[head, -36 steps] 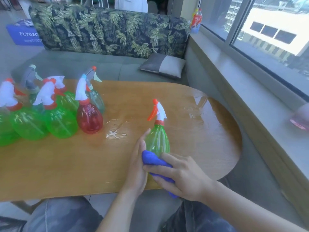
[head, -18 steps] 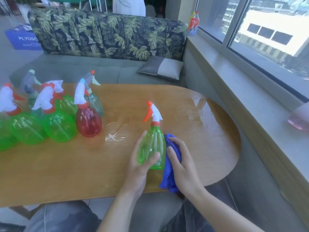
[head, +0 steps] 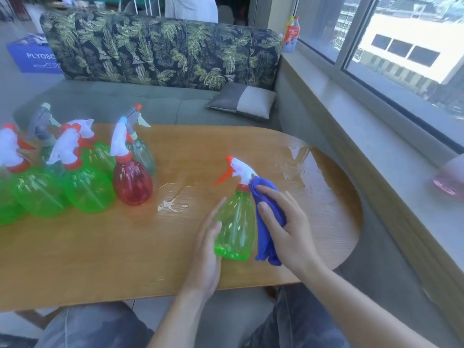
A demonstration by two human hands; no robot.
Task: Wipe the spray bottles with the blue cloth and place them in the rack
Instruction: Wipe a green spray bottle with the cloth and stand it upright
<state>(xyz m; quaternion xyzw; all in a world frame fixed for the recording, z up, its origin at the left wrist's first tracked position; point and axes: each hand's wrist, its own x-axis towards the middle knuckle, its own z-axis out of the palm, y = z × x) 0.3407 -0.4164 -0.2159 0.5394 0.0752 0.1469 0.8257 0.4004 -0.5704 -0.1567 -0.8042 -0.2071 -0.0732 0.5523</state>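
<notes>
I see the green bottle (head: 235, 227) standing near the front edge of the desk (head: 100, 259), tilted a little, its white sprayer head with orange trigger pointing left. My landmark is this bottle.

Left hand (head: 207, 249) cups the bottle's left side, fingers curled round the lower body, thumb lying across its front. Right hand (head: 286, 227) presses the blue cloth (head: 267, 222) against the bottle's right side, fingers curled over the cloth and pinching it to the plastic; the cloth runs from the neck down to the base, its tail hanging onto the desk.

Left of the bottle, well apart, stands a red bottle (head: 132, 182). Further left a cluster of round green bottles (head: 88, 192) with white heads; behind the red one a greyish bottle (head: 141, 154). Between the red bottle and the held one, a small wet patch (head: 172, 205) on the desk. Right of the bottle, beyond the desk, a grey sill (head: 376, 136) carries something pink (head: 449, 179), blurred at the frame edge. Behind the desk, a leaf-print sofa (head: 160, 49) with a grey cushion (head: 242, 100). I see no rack.
</notes>
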